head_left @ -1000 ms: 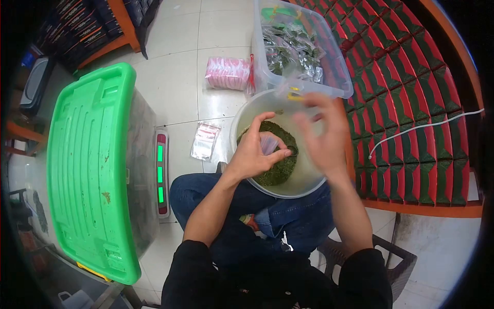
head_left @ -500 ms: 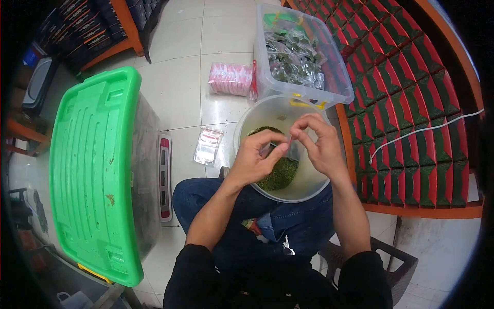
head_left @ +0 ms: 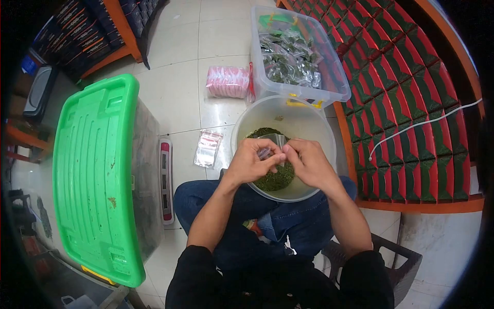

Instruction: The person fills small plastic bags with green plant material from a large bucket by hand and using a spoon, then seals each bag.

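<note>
A small clear plastic bag (head_left: 279, 140) is pinched between my two hands over a round whitish tub (head_left: 314, 121). My left hand (head_left: 253, 160) grips the bag's left side, its fingers bent. On the right side of the bag, my right hand (head_left: 307, 160) is closed with thumb and fingers together. Chopped green herb (head_left: 278, 179) lies in the bottom of the tub, partly hidden by my hands. The tub stands at my crossed legs. Whether the bag holds anything is not clear.
Beyond the tub stands a clear bin (head_left: 337, 95) of filled bags. Flat bags (head_left: 208, 148) and a pink-white pack (head_left: 227, 82) lie on the floor. A scale (head_left: 165, 180) and green-lidded box (head_left: 95, 180) are left; a rack of red-green packets (head_left: 406, 103) is right.
Both hands have lowered slightly, and my right hand has turned and come down level with my left. The bag's clear upper part now shows between them.
</note>
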